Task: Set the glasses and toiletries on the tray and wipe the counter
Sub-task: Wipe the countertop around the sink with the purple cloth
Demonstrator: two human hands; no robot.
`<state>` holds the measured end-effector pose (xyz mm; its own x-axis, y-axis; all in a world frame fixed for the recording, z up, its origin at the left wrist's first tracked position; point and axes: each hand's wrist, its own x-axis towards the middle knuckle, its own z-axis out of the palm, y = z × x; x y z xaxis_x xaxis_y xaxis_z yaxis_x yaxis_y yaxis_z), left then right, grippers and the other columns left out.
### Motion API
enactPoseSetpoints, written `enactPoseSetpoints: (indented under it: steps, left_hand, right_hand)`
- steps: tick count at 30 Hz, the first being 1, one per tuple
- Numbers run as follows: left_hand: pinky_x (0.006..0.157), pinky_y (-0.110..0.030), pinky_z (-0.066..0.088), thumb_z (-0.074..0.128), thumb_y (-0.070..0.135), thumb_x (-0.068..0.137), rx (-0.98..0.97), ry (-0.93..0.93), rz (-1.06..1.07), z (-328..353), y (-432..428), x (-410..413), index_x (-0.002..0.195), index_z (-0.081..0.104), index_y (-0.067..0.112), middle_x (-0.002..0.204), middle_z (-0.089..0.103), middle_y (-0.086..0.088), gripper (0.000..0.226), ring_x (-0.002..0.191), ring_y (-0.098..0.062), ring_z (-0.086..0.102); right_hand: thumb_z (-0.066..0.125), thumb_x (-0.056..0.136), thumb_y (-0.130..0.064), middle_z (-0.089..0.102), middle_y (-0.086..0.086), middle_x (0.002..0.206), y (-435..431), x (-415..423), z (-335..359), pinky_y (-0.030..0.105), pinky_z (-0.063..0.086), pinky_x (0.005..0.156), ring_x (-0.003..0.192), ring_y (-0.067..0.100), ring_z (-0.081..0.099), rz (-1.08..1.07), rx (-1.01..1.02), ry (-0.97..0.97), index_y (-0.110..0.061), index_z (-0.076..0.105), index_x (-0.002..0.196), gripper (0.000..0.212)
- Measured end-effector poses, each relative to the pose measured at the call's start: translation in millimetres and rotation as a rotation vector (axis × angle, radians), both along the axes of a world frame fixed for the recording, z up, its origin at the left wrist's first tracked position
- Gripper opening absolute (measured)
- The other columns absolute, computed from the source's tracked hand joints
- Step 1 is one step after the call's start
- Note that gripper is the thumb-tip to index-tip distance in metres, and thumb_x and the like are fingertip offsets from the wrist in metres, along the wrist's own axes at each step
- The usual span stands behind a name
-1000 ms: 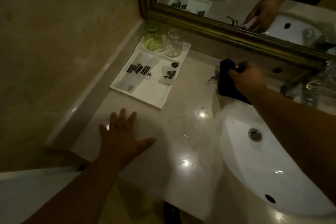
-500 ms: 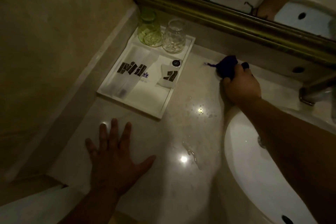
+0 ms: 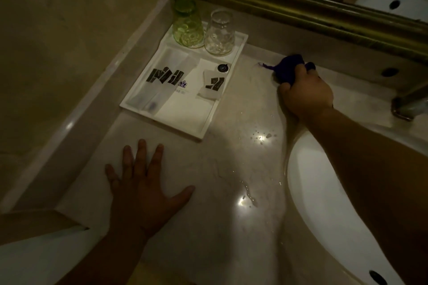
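**Counter, tray and hands: items in view**

- Right hand (image 3: 305, 97): you are gripping a dark blue cloth (image 3: 288, 69) in closed fingers and pressing it onto the counter (image 3: 231, 169), near the back wall, between tray and tap.
- Left hand (image 3: 141, 190): you are laying it flat on the counter in front of the tray, fingers spread wide, holding nothing.
- Tray (image 3: 208, 122): white, sitting in the counter's back left corner.
- Green glass (image 3: 188, 24): standing upside down at the tray's far end.
- Clear glass (image 3: 220, 33): standing upside down just beside the green one.
- Long packet (image 3: 162, 81): lying on the tray's left half, dark print on top.
- Small packet (image 3: 212, 85): lying on the tray's right half.
- Round black item (image 3: 223, 67): lying just behind the small packet; I cannot tell what it is.
- Water drops (image 3: 261, 136): sitting on the counter between tray and sink (image 3: 324, 192).
- Tap (image 3: 410, 102): showing at the right edge.
- Mirror frame (image 3: 301, 7): running along the back.
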<state>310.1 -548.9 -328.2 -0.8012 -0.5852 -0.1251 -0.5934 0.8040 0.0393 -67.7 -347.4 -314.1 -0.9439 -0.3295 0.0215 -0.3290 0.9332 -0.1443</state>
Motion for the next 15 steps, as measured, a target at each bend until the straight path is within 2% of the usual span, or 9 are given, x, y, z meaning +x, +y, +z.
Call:
enactPoseSetpoints:
  steps: [7, 11, 15]
  left_hand:
    - [0.115, -0.071, 0.005, 0.032, 0.099, 0.068, 0.009, 0.019, -0.006, 3.1, 0.9, 0.1, 0.16, 0.018, 0.032, 0.169, 0.007, -0.007, 0.115, 0.154, -0.034, -0.001]
    - [0.114, -0.071, 0.007, 0.031, 0.099, 0.068, 0.012, 0.009, -0.005, 4.6, 1.6, -0.3, 0.159, 0.02, 0.031, 0.168, 0.01, -0.008, 0.115, 0.153, -0.035, 0.002]
    - [0.114, -0.071, 0.007, 0.031, 0.1, 0.067, 0.017, -0.003, -0.002, 4.8, 1.5, -1.3, 0.159, 0.02, 0.031, 0.168, 0.009, -0.008, 0.116, 0.153, -0.035, 0.0]
  right_hand:
    - [0.047, 0.096, -0.041, 0.056, 0.023, 0.126, -4.2, 2.3, 4.0, 0.039, 0.041, 0.069, 0.096, 0.042, 0.061, -0.018, -0.022, 0.001, -0.014, 0.044, 0.137, 0.049]
    - [0.048, 0.097, -0.04, 0.053, 0.024, 0.134, -17.9, 15.3, 7.6, 0.041, 0.049, 0.075, 0.1, 0.042, 0.061, 0.018, -0.044, -0.019, -0.013, 0.044, 0.138, 0.05]
    - [0.047, 0.096, -0.042, 0.057, 0.02, 0.123, -36.1, 37.8, 10.8, 0.037, 0.046, 0.068, 0.09, 0.035, 0.06, 0.104, -0.061, -0.054, -0.017, 0.046, 0.136, 0.047]
